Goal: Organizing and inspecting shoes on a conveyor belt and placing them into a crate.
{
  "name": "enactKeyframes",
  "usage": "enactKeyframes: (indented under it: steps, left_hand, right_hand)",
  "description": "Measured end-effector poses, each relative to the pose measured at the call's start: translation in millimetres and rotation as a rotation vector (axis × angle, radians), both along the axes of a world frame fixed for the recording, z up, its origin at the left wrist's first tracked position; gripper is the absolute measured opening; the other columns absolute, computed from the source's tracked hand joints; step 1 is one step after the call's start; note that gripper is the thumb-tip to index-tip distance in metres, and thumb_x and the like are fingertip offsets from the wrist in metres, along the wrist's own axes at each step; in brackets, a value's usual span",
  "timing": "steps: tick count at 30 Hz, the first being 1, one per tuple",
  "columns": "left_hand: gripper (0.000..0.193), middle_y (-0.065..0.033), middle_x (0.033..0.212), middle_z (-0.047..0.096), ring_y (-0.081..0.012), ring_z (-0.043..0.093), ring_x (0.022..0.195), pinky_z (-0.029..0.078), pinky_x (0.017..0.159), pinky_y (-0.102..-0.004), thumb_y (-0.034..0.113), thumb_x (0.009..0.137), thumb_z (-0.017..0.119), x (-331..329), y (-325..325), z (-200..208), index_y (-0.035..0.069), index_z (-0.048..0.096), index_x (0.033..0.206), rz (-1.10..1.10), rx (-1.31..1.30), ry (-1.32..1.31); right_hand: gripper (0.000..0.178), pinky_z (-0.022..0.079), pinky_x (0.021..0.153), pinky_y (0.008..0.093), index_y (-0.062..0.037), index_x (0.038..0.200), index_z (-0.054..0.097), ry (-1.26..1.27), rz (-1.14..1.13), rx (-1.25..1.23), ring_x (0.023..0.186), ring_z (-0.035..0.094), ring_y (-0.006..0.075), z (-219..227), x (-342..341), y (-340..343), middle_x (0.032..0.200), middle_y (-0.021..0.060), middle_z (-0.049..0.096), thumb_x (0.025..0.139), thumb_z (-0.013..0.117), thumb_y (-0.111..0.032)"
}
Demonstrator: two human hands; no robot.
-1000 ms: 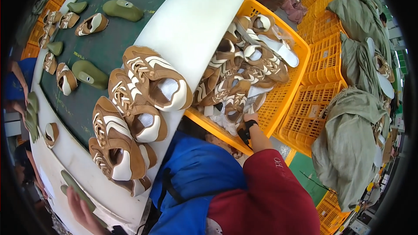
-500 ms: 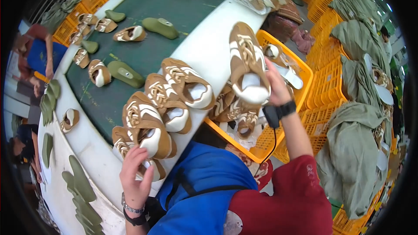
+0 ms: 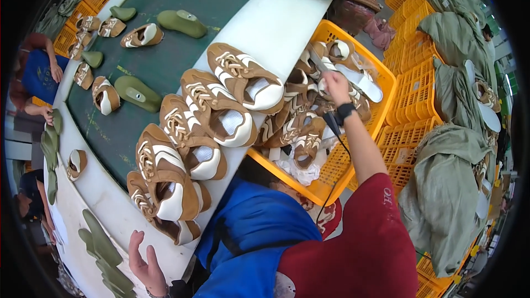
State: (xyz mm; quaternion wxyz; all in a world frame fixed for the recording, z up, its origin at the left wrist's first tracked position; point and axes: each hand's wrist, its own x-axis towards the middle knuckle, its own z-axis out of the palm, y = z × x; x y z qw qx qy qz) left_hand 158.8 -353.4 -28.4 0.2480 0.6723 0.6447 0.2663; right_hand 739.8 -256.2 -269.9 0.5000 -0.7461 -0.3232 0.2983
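The right hand is reaching among brown-and-white lace-up sneakers inside the yellow plastic crate, fingers curled, hold undetermined. The left hand is hovering empty, fingers spread. Gripping one sneaker firmly would likely be limiting snags.

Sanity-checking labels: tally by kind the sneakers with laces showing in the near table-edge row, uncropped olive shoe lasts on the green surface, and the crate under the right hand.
Brown-and-white sneakers: 5
Olive shoe lasts: 4
Yellow crate: 1
Total: 10
Brown edge low in the row, mostly hidden: not counted.
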Motion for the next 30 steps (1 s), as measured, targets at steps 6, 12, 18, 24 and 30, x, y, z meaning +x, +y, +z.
enactKeyframes:
  steps: [6,12,18,24,30]
  left_hand:
    - [0.028,-0.0159,0.110,0.055,-0.0287,0.044,0.115,0.030,0.098,-0.0392,-0.001,0.081,0.048,33,3,8,-0.006,0.052,0.108,-0.059,-0.025,-0.030]
    - [0.031,-0.0168,0.107,0.056,-0.0302,0.047,0.110,0.031,0.097,-0.0393,-0.002,0.072,0.053,68,-1,26,-0.007,0.053,0.103,-0.237,-0.066,-0.136]
    - [0.066,-0.0211,0.123,0.043,-0.0365,0.044,0.113,0.036,0.093,-0.0401,0.006,0.058,0.076,115,12,15,0.001,0.044,0.116,-0.762,0.072,-0.027]
    - [0.055,-0.0237,0.126,0.034,-0.0446,0.036,0.116,0.035,0.095,-0.0458,0.010,0.055,0.077,132,8,25,0.009,0.053,0.106,-0.842,0.338,-0.097]
    - [0.040,-0.0051,0.101,0.052,-0.0150,0.054,0.093,0.046,0.079,-0.0303,0.015,0.069,0.073,42,1,15,0.006,0.042,0.092,-0.263,-0.435,-1.188]
  right_hand:
    - [0.047,0.044,0.078,0.0402,-0.0035,0.105,0.053,-0.361,0.277,-0.692,0.091,0.056,0.0334,-120,-45,-102,0.098,0.0201,0.059,0.067,0.068,-0.025]
    - [0.021,0.048,0.062,0.0284,-0.0010,0.086,0.060,-0.094,0.236,-0.211,0.070,0.060,0.0165,-53,-25,-107,0.077,0.0083,0.064,0.073,0.066,-0.016]
    - [0.021,0.049,0.065,0.0235,0.0003,0.101,0.053,0.647,0.000,0.251,0.076,0.059,0.0118,114,-44,-115,0.091,0.0055,0.062,0.084,0.054,-0.012]
    - [0.022,0.048,0.079,0.0279,0.0009,0.104,0.052,0.853,0.209,0.387,0.088,0.058,0.0149,192,-169,-89,0.098,0.0077,0.060,0.086,0.051,-0.011]
    - [0.045,0.044,0.083,0.0314,-0.0067,0.122,0.038,0.310,0.468,0.355,0.096,0.053,0.0157,256,-218,-34,0.112,0.0083,0.050,0.088,0.050,-0.034]
